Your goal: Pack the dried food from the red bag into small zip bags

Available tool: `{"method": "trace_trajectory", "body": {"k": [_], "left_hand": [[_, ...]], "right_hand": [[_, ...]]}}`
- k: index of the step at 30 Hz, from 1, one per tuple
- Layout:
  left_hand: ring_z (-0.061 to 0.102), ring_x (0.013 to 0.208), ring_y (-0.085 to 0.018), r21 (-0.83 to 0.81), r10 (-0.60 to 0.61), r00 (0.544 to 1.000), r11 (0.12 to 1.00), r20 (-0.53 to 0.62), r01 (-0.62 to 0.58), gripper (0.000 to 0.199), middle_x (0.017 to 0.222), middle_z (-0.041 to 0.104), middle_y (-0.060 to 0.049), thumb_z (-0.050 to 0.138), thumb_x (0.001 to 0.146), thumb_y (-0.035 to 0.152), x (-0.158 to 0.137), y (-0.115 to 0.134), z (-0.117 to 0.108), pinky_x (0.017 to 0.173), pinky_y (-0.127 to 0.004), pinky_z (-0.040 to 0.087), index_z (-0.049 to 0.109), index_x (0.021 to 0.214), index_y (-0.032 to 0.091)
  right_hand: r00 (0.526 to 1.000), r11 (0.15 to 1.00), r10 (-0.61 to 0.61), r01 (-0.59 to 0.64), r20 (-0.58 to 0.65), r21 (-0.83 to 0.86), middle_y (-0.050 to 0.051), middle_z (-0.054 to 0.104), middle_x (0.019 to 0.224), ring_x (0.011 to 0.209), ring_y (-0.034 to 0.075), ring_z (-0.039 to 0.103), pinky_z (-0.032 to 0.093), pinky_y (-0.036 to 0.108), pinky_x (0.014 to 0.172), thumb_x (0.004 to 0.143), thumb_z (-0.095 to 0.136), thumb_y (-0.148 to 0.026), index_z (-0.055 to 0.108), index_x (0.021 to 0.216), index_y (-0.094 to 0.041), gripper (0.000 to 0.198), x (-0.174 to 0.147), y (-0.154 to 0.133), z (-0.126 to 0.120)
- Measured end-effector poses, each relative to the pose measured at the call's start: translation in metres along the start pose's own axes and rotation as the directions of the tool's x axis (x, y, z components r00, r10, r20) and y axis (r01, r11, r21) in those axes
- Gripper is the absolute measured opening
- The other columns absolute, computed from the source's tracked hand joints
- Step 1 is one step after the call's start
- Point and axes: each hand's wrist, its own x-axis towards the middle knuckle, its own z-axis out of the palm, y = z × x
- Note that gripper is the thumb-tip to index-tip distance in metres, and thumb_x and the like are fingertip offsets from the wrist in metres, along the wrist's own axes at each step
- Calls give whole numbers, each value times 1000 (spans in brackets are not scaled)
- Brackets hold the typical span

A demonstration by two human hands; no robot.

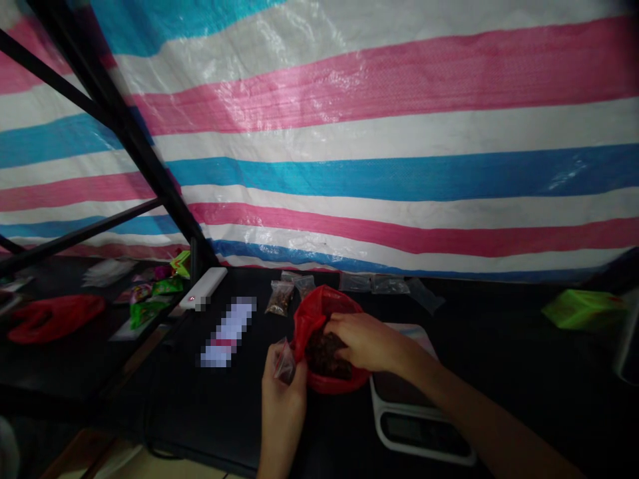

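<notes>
A red plastic bag [319, 306] stands with its mouth spread on the black table, holding a heap of small dark brown pieces [324, 356]. My right hand [362, 341] reaches into the bag from the right, fingers curled down among the pieces, their tips partly hidden. At the bag's left edge, my left hand [285, 382] is closed around a small clear zip bag [285, 364]. Right beside the red bag lies a white digital scale [378, 416], partly covered by my right forearm.
Filled small bags [280, 298] lie behind the red bag, with flat clear bags [390, 285] along the back. A white bar-shaped device [207, 287] and a blurred-out strip [228, 332] are on the left. A green packet [582, 309] sits far right; a black frame [150, 169] rises left.
</notes>
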Motion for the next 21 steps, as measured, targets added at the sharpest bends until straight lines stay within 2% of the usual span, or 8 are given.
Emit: {"method": "trace_trajectory", "body": {"k": [6,10,12,14,17,21], "left_hand": [[58,85,-20,-32,-1,998,999,-61,-1,10,89,60,-1,69,83,29,-1,-12,-6,77,-27,49,64,86,21],[62,101,-24,-107,-38,999,994,-26,35,19,105,65,-4,66,83,27,5,-15,-6,87,-30,51,68,101,20],[63,108,-26,-127,-81,997,989,-2,80,27,111,68,-6,67,80,24,7,-15,-6,92,-32,51,69,106,19],[64,108,-27,-123,-124,992,985,2,123,29,111,70,-6,69,78,24,7,-14,-7,91,-33,52,69,106,19],[67,103,-26,-113,-125,992,986,12,125,29,108,72,-7,72,76,28,6,-11,-8,88,-33,54,71,104,18],[68,103,-25,-206,-169,984,962,57,177,36,110,72,-7,74,75,30,4,-9,-6,85,-32,56,69,109,19]], "right_hand": [[996,1000,-25,24,-90,-8,10,72,119,110,27,69,49,35,96,88,66,-19,69,116,-21,28,6,-9,11],[992,999,-27,31,-127,35,8,71,122,114,25,67,48,34,99,87,66,-15,65,121,-22,35,7,-9,13],[993,999,-35,35,-117,4,9,69,124,116,26,66,48,35,101,85,67,-14,63,123,-21,39,5,-9,14],[993,998,-41,35,-113,-58,11,67,126,119,28,64,47,38,104,84,68,-13,65,121,-20,38,4,-8,15],[993,995,-44,34,-113,-97,13,67,126,122,30,62,45,41,106,83,69,-13,65,118,-19,36,2,-10,16],[995,999,-30,27,-100,-36,11,66,129,118,28,65,48,37,100,85,65,-11,58,132,-21,49,3,-13,17]]}}
